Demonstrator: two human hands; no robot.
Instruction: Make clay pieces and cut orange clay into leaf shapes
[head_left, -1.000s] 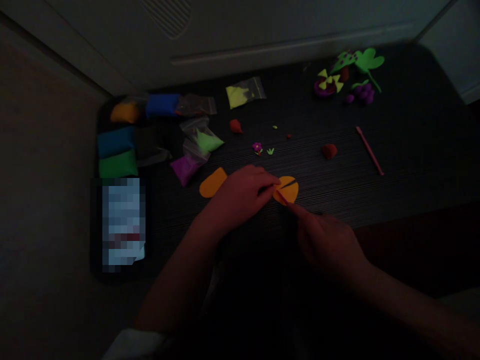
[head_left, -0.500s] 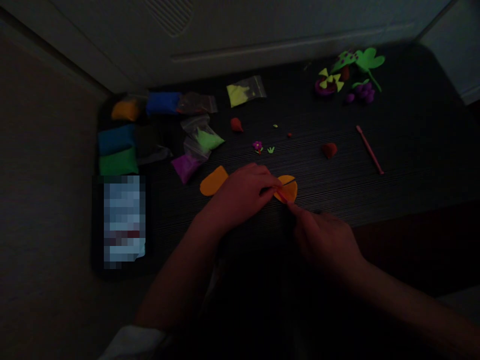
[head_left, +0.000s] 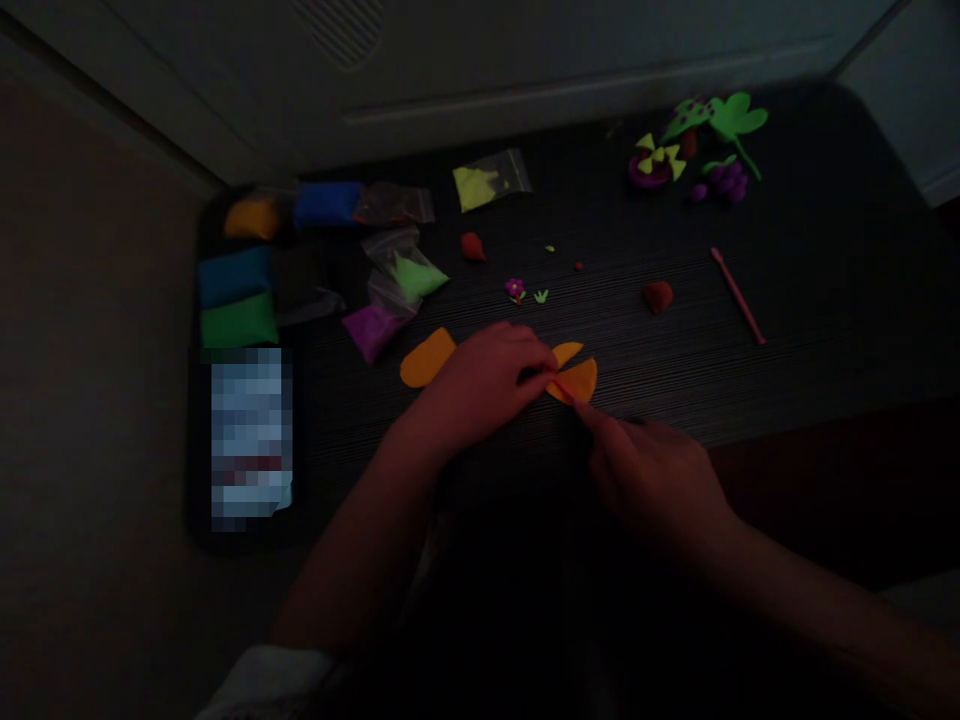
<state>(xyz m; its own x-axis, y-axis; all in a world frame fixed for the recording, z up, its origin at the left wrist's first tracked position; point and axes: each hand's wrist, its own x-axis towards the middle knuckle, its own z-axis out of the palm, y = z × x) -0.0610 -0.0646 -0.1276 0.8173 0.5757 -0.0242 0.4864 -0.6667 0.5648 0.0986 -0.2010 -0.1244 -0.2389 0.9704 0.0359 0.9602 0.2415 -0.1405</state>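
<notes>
My right hand (head_left: 656,465) is closed around one end of a thin pink modelling tool (head_left: 564,388), which lies across a flat orange clay piece (head_left: 579,378). My left hand (head_left: 502,375) reaches in from the left, its thumb and index finger pinched at the tool's other end, over the clay's left edge. A cut splits this clay, with a narrow wedge standing apart at its upper side. Another flat orange clay piece (head_left: 428,358) lies left of my left hand, partly covered by it. The tool's far tip is hidden by my left fingers.
Bags of coloured clay (head_left: 326,205) and a phone with a blurred screen (head_left: 250,440) are on the left. A small clay flower (head_left: 514,289), red clay lumps (head_left: 658,296) and another pink tool (head_left: 737,296) lie beyond my hands. Finished clay figures (head_left: 720,150) stand at the back right.
The cut in the orange clay has widened, and its upper wedge now sits apart from the rest. Both hands have stayed nearly in place with the pink tool.
</notes>
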